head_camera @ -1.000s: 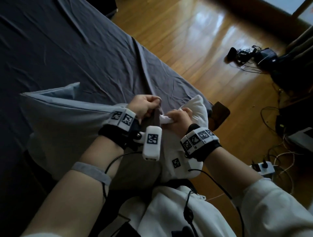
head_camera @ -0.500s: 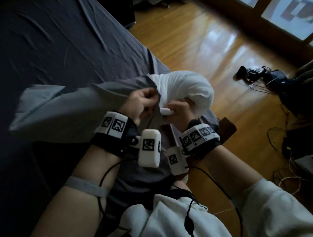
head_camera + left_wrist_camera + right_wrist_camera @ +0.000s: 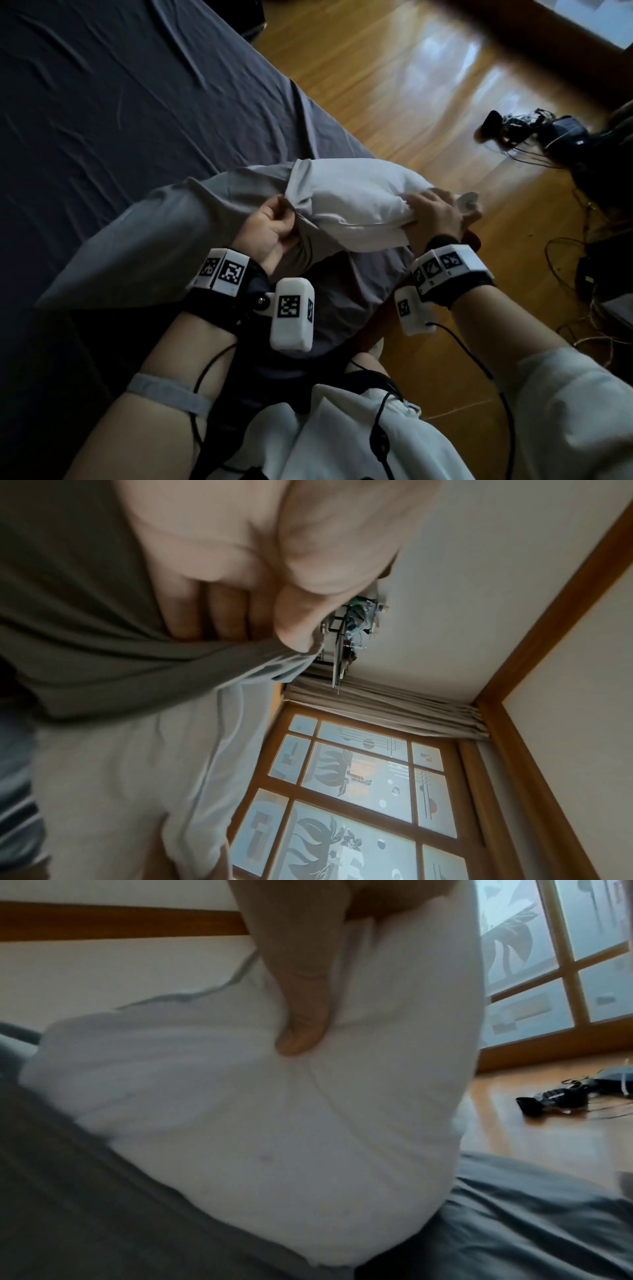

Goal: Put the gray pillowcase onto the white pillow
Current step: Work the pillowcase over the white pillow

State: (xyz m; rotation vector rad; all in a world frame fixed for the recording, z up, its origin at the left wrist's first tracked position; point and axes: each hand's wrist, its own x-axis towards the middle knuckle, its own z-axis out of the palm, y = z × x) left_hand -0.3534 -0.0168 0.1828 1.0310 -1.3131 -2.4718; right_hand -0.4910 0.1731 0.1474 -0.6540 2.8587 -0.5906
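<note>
The white pillow (image 3: 359,195) sticks partly out of the gray pillowcase (image 3: 164,236), held up over the bed's near corner. My left hand (image 3: 274,228) pinches the open hem of the pillowcase (image 3: 103,656) between thumb and curled fingers. My right hand (image 3: 433,216) grips the pillow's bare right end, its thumb (image 3: 304,1010) pressed into the white fabric (image 3: 274,1123). The rest of the pillow is hidden inside the case, which stretches off to the left.
A dark gray sheet covers the bed (image 3: 120,102) at left and behind. To the right lies wooden floor (image 3: 411,102) with a tangle of cables and dark devices (image 3: 548,130). A window with patterned glass (image 3: 359,791) stands beyond.
My right hand has slid right along the pillow to its end, drawing more white pillow out into view. The left hand keeps its pinch on the pillowcase hem.
</note>
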